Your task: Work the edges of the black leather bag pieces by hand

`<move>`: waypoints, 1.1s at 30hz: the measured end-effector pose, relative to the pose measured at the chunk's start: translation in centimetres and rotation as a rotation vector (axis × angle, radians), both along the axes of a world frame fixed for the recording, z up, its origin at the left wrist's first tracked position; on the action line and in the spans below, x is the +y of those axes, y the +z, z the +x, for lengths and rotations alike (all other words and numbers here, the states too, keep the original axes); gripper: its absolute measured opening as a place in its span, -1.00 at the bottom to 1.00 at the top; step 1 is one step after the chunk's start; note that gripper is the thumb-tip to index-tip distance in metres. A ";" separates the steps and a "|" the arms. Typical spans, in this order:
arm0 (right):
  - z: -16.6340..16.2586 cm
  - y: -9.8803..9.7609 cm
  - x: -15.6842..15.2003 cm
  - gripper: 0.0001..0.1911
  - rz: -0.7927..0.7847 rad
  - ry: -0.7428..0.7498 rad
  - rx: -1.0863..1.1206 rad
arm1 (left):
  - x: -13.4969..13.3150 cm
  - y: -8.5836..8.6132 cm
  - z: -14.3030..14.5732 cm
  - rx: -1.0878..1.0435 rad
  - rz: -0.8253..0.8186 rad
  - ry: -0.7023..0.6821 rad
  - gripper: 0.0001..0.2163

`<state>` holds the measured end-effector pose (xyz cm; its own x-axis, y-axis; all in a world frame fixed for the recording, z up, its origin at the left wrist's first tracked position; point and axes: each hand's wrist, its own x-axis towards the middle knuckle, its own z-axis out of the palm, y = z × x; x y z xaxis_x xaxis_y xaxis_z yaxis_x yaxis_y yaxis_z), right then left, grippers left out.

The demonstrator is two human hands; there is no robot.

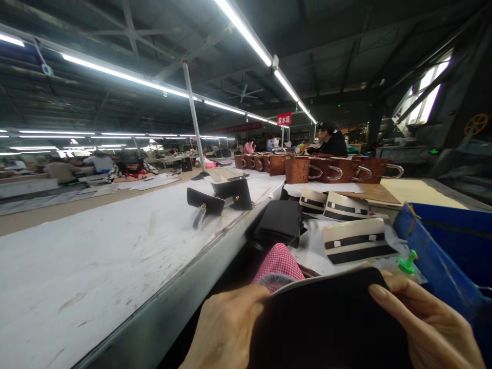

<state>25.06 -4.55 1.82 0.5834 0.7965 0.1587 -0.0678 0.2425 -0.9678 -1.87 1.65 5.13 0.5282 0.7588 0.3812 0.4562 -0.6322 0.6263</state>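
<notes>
Black leather panel (pixel 330 323) sits clamped between my hands: left hand (pixel 226 328) grips its near edge, right hand (pixel 426 323) pinches the far one. Striped pieces (pixel 355 241) beyond my right lie stacked, apparently finished; this panel looks unfinished.

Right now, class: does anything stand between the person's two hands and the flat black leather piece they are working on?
Nothing visible does. The left hand and the right hand both already grip the flat black leather piece at its edges, fingers resting directly on it. The pink checked cloth lies behind it, not between.
</notes>
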 end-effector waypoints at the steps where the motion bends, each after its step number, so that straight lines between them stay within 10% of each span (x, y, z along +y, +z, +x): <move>1: 0.1 -0.1 -0.2 -0.65 -0.010 0.001 -0.009 | 0.0 -0.1 0.4 0.005 -0.002 0.030 -0.74; 15: -0.2 0.0 -0.4 -0.71 0.023 0.104 0.053 | 0.0 0.3 2.1 -0.197 -0.131 -0.139 -0.75; 33: 0.0 -0.2 -0.2 -0.66 0.072 0.204 0.034 | 0.6 -0.3 4.3 -0.203 0.213 -0.352 -0.78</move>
<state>25.09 -4.80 1.63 0.4171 0.8861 0.2022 -0.1546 0.2884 -0.9449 2.45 2.24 4.79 0.6382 0.4402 0.6316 0.0720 -0.8510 0.5203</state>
